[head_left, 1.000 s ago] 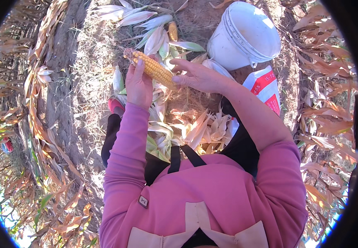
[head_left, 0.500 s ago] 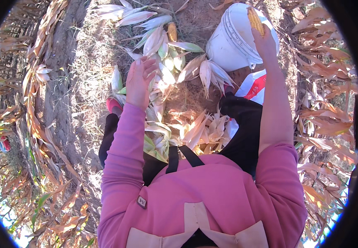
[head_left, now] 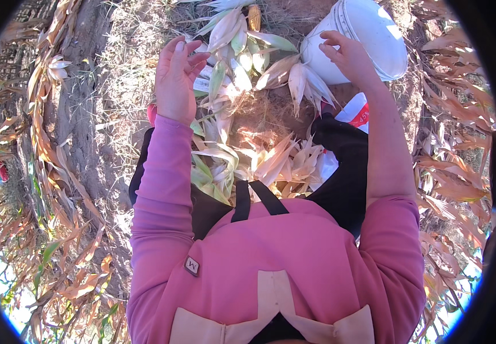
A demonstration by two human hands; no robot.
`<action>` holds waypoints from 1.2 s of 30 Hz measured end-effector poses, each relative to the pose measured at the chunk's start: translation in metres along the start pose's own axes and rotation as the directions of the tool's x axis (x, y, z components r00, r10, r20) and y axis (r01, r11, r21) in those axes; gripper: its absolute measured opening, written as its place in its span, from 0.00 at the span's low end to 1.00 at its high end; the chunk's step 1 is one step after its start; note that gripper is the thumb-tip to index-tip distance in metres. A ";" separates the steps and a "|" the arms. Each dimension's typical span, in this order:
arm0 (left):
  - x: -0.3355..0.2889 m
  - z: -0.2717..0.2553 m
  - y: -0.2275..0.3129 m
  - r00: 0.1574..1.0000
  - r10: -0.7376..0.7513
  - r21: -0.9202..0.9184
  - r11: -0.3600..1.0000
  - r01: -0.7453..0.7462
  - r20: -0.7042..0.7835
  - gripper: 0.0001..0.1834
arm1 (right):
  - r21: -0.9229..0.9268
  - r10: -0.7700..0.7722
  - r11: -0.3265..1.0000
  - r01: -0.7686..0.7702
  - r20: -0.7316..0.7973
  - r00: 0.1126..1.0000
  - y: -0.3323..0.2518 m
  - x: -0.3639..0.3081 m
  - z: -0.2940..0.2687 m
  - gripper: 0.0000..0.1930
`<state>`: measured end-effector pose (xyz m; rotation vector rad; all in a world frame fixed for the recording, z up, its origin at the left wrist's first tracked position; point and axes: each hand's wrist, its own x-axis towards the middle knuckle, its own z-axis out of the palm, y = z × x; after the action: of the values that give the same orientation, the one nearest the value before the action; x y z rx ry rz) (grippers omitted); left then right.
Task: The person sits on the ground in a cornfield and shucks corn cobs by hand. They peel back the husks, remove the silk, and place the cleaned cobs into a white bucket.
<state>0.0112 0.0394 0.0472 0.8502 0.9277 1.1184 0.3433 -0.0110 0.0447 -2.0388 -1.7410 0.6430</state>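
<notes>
My left hand (head_left: 176,77) is raised over the husk pile with fingers loosely spread and nothing in it. My right hand (head_left: 345,54) hovers at the near rim of a white bucket (head_left: 374,34) lying tilted at the top right, fingers slightly curled and empty. Between the hands lie pale green and cream corn husks (head_left: 242,51). A yellow corn cob (head_left: 254,17) rests on the ground at the top, beyond the husks. More husks (head_left: 271,166) are heaped in my lap between my dark trouser legs.
Dry brown corn stalks and leaves (head_left: 47,149) line the left side and the right edge (head_left: 460,172). A white and red bag (head_left: 357,112) lies beside my right knee. Bare soil and dry grass (head_left: 122,74) stretch ahead on the left.
A second ago both hands held a yellow cob. The right hand carried it up to the bucket and has now drawn back to the rim, empty. The left hand stayed raised.
</notes>
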 end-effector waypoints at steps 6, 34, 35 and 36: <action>-0.018 -0.034 0.025 1.000 0.009 -0.019 1.000 -0.009 -0.005 0.16 | -0.111 -0.002 0.993 0.045 0.362 0.932 0.007 -0.002 0.062 0.17; -0.052 -0.070 0.041 0.989 -0.117 -0.031 0.992 0.120 0.085 0.18 | -0.588 0.225 0.797 0.136 0.500 0.836 0.095 0.025 0.344 0.12; -0.052 -0.067 0.042 0.987 -0.118 -0.040 0.992 0.122 0.107 0.18 | -0.515 0.230 0.856 0.036 0.443 0.866 0.119 0.013 0.347 0.11; -0.049 -0.060 0.045 0.982 -0.119 -0.049 0.991 0.128 0.146 0.18 | -0.431 0.252 0.899 -0.075 0.371 0.894 0.155 -0.006 0.352 0.10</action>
<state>-0.0681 0.0073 0.0744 0.8032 0.8138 0.9601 0.2680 -0.0434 -0.3315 -2.5028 -2.0972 0.8895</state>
